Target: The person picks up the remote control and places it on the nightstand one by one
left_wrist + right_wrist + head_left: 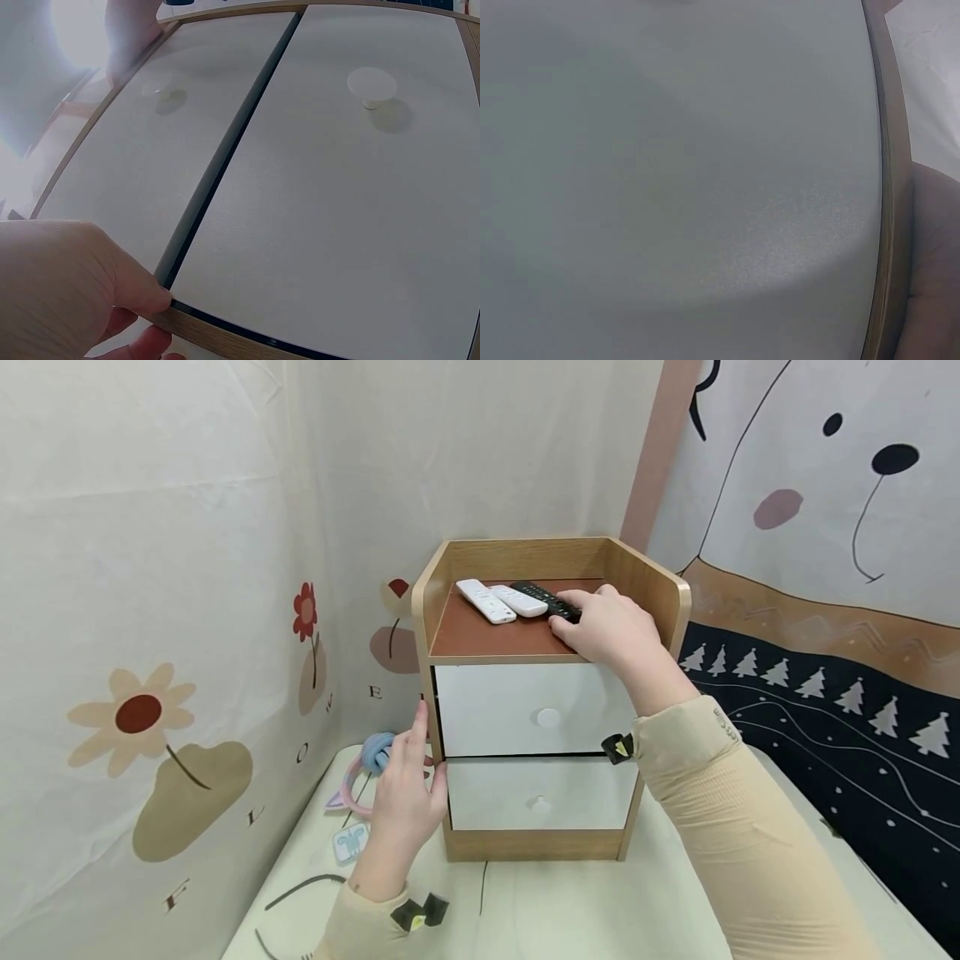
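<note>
A small wooden cabinet (536,845) with two white drawers stands in front of me, both drawers closed. On its brown top lie a white remote control (486,602), a second white remote (521,602) and a black remote (538,596), side by side. My right hand (611,625) holds the near end of the black remote between thumb and fingers, covering that end. Low on the cabinet's left side, my left hand (405,802) rests with fingers extended. In the left wrist view, its thumb (142,289) touches the front edge by the gap between the drawers.
Left of the cabinet lie a blue and pink headband-like item (375,756), a small pale blue case (350,843) and a dark cable (303,887). Raised wooden sides (648,581) border the cabinet top. Printed curtains (187,527) hang close at left and behind.
</note>
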`<control>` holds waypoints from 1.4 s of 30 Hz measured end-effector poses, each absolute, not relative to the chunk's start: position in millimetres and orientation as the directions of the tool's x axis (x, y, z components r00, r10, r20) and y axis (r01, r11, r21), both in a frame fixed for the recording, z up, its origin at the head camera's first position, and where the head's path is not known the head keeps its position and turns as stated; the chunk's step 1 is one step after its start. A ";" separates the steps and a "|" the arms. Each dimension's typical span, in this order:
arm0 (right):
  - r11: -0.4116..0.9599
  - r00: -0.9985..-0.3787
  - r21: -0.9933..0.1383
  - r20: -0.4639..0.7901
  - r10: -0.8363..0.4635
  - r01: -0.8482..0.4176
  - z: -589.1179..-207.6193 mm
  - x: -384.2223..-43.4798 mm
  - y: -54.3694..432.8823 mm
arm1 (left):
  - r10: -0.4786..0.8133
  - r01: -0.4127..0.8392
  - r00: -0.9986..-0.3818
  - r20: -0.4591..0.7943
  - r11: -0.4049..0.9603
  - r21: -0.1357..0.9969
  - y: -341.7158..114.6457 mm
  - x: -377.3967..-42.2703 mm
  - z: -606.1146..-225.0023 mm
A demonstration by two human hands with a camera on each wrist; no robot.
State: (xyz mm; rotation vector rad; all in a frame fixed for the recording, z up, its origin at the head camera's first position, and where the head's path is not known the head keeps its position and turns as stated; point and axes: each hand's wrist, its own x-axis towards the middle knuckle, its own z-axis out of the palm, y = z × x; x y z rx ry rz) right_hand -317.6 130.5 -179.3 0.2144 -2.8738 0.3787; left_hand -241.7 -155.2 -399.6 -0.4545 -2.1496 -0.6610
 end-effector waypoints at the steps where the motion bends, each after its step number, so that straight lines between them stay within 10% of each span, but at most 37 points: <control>1: 0.953 -0.960 -0.247 0.258 -0.109 -0.175 -179.5 -316.9 130.6 | 0.094 0.525 -0.596 0.798 0.797 0.299 -155.4 -241.6 -399.5; 13: 0.887 -0.902 -0.382 0.425 -0.082 -0.260 -189.6 -298.3 128.5 | 0.097 0.537 -0.563 0.821 0.798 0.274 -160.7 -240.7 -400.8; 35: 0.628 -0.240 -0.186 0.971 -0.001 -0.756 -291.8 -249.1 169.4 | 0.094 0.558 -0.539 0.837 0.785 0.271 -162.4 -242.6 -401.5; 42: 0.704 -0.228 -0.219 0.970 0.083 -0.675 -352.9 -242.7 211.9 | 0.097 0.563 -0.531 0.842 0.783 0.265 -161.8 -244.0 -402.1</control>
